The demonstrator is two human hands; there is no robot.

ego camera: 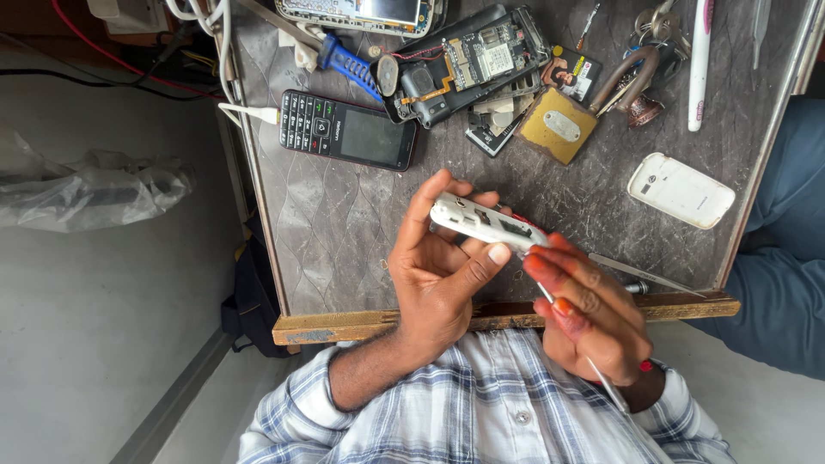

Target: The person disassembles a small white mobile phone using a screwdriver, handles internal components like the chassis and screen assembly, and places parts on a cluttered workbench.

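while the left hand (443, 275) grips a white phone frame (485, 225) between thumb and curled fingers, holding it just above the near edge of the dark patterned tabletop (344, 232), the right hand (589, 309) sits at the frame's 4 o'clock side, fingers pinched around a thin screwdriver (550, 299) whose tip meets the frame's right end. at 11 o'clock from the frame lies a black keypad phone (348, 131), screen up, with a white cable plugged in at its left. at 12 o'clock a dismantled phone with bare circuit board (468, 64) lies beside a gold-coloured battery (559, 125). at 2 o'clock, well apart, a white phone back (681, 191) rests near the table's right edge. metal tweezers (644, 275) lie at 3 o'clock, just beside the right hand.
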